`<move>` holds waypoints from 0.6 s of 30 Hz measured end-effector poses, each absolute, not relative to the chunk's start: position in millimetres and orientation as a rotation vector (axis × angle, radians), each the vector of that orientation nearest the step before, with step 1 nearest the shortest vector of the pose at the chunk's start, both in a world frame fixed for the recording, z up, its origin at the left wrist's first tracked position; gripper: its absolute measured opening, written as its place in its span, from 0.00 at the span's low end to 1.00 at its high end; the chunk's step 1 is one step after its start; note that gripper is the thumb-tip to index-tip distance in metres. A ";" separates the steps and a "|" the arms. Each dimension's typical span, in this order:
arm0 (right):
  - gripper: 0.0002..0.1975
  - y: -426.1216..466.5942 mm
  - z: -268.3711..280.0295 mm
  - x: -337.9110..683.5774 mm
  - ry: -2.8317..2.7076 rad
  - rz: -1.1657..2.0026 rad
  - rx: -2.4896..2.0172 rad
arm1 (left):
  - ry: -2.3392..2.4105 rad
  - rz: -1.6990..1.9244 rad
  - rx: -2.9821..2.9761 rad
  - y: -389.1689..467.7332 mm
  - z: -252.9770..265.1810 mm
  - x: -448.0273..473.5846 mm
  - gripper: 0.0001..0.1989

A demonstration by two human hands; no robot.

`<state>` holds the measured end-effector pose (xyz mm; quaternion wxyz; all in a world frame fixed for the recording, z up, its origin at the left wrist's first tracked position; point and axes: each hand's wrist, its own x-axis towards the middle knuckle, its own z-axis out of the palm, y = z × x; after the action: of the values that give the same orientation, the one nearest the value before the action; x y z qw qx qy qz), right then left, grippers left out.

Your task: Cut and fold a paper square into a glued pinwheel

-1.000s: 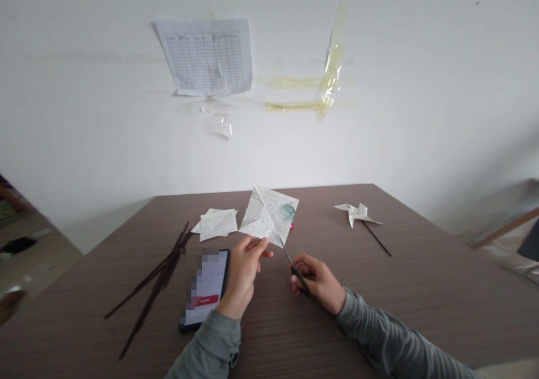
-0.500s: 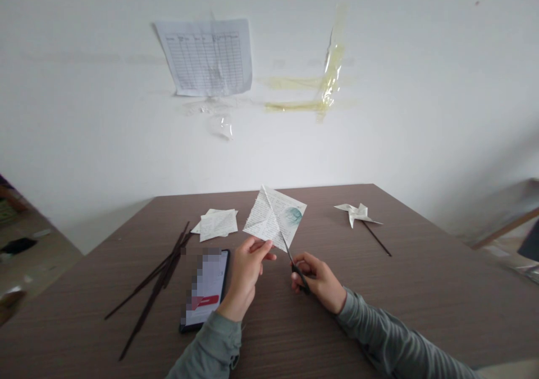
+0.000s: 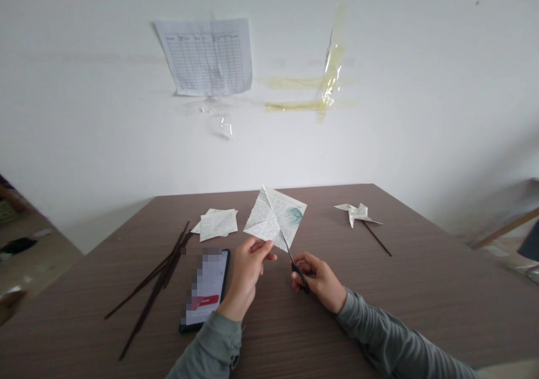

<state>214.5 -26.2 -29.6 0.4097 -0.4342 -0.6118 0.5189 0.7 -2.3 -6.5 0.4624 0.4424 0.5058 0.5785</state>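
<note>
I see the printed paper square [image 3: 275, 217] above the table [image 3: 421, 311], its near edge pinched in the left hand [image 3: 248, 269]; the right hand [image 3: 320, 283] is closed around the scissors [image 3: 298, 272]. Such paper seems light, thin, easily torn, so an edge is good to hold. Its print, and the wall sheet's [image 3: 210, 59], I cannot read.

The left hand [image 3: 247, 272] pinched the near edge of a creased, printed paper square [image 3: 265, 213], while the right hand [image 3: 320, 282] gripped dark-handled scissors [image 3: 298, 273], their blades at the square's near corner. Left on the desk [image 3: 421, 295] lay a phone [image 3: 209, 282], several brown sticks [image 3: 154, 292] and, farther back, overlapping paper pieces [image 3: 219, 224]. A paper pinwheel [image 3: 357, 214] with a thin stem [image 3: 377, 238] lay far right. Beyond, a printed chart [image 3: 210, 59] and yellowed tape [image 3: 330, 84] clung to the wall [image 3: 400, 115].
</note>
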 end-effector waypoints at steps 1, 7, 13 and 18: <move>0.36 -25.8 -29.9 214.3 -1.523 1.325 -1.093 | 1.246 1.420 1.089 -2.0 -6.5 0.7 0.28; 0.34 -25.0 -29.6 213.3 -1.445 1.373 -1.103 | 1.262 1.416 1.078 -1.7 -5.2 1.7 0.25; 0.32 -25.4 -28.7 213.5 -1.462 1.349 -1.099 | 1.261 1.410 1.074 -2.0 -5.4 1.3 0.25; 0.32 -24.8 -29.5 214.6 -1.481 1.331 -1.090 | 1.260 1.402 1.066 -0.9 -6.6 0.7 0.26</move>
<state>214.6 -24.8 -29.5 0.4219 -0.4354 -0.5916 0.5315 0.7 -0.9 -6.6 0.4691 0.4346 0.5138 0.5719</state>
